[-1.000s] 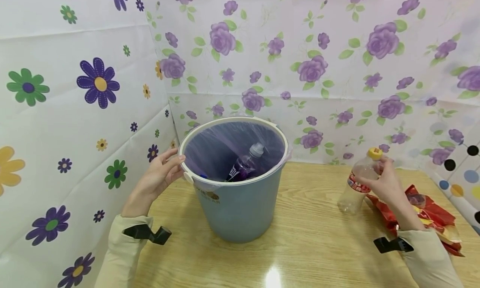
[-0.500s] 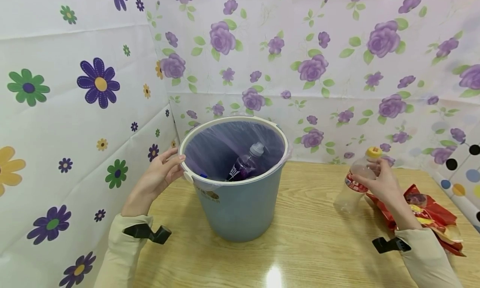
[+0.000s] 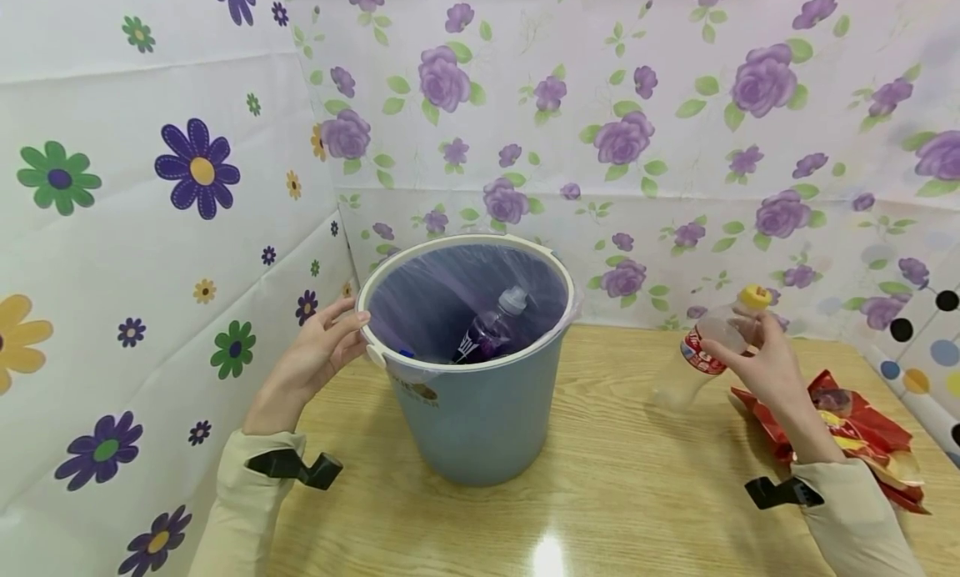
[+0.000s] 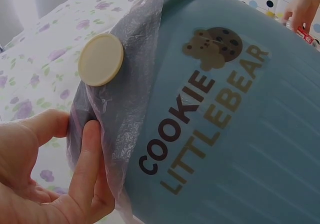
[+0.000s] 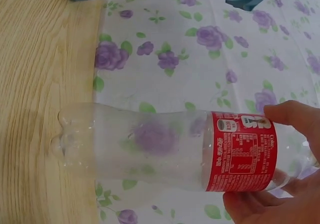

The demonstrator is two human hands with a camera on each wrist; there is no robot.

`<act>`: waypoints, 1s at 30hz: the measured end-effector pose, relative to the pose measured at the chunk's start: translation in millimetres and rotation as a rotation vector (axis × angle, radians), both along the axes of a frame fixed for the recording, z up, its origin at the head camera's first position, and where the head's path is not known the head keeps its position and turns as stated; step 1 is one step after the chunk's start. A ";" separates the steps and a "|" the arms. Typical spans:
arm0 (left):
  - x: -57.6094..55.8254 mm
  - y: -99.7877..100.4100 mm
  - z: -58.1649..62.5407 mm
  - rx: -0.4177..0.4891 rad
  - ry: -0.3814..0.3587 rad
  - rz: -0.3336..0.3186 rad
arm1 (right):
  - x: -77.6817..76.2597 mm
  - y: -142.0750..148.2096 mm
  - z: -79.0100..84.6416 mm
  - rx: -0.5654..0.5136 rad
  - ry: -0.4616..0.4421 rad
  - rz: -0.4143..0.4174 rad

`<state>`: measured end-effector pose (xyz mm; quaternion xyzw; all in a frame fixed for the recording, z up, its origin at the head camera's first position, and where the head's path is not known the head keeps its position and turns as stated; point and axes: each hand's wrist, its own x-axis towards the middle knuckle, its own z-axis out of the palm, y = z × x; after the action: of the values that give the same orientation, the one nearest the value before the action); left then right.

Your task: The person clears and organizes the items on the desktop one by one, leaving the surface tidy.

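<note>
A light blue trash can (image 3: 480, 427) with a cream rim and a clear liner stands left of the table's middle. My left hand (image 3: 315, 348) pinches its rim at the left side; in the left wrist view, the thumb and fingers lie on either side of the liner-covered edge. To the right, my right hand (image 3: 772, 373) grips an empty clear plastic bottle (image 3: 703, 352) near its shoulder. That bottle has a yellow cap and a red label (image 5: 242, 151); it leans with its base toward the can. Whether the base touches the table is unclear.
A crumpled red snack bag (image 3: 862, 435) lies on the wooden table (image 3: 615, 494) near my right forearm. Inside the can is a bottle (image 3: 491, 327) with a purple label, plus a small blue item (image 3: 406, 353). Flowered sheets (image 3: 525, 143) hang behind and at the left.
The bottle in my right hand has tilted further, its base swinging left and slightly up, away from the snack bag. My left hand stays at the can's rim.
</note>
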<state>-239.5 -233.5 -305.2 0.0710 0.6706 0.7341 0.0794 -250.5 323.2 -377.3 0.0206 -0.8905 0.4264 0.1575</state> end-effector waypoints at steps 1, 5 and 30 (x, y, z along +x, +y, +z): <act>0.0 -0.1 -0.1 -0.002 0.001 0.000 | 0.1 -0.6 -0.1 0.000 0.018 0.004; -0.1 -0.5 -0.8 -0.003 0.001 -0.001 | 0.7 -3.0 -1.5 -0.006 0.082 0.020; -0.6 -0.2 -2.6 -0.007 0.020 0.001 | 1.1 -11.9 1.5 -0.089 0.305 0.148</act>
<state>-240.1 -233.8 -307.8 0.0778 0.6739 0.7311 0.0727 -249.3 311.3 -375.8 0.1435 -0.8327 0.4676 0.2596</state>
